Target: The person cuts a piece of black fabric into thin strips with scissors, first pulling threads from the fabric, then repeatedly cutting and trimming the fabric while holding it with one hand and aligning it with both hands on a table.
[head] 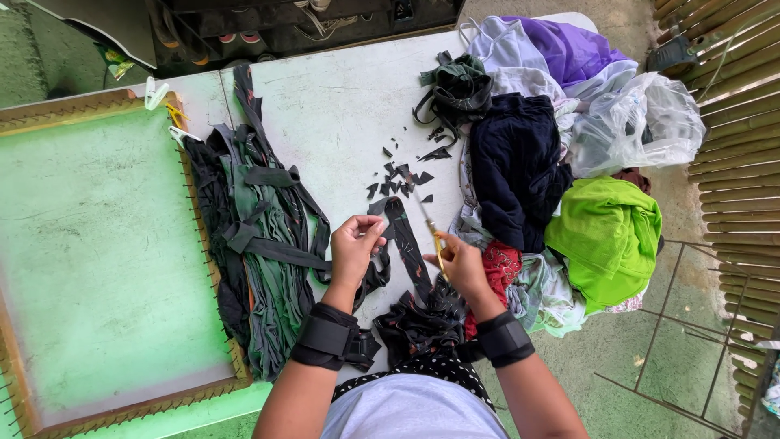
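Worktable white, scrap-strewn; left hand pinching dark strip, right hand gripping scissors.

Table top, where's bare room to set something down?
Bare white table lies between the dark strips and the clothes pile, above the scraps. The green frame on the left is open too. The right side and near edge are crowded.

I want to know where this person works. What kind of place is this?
Probably a home craft spot for cutting old cloth: a white table, a clothes heap, cut fabric strips, and scissors in the right hand.
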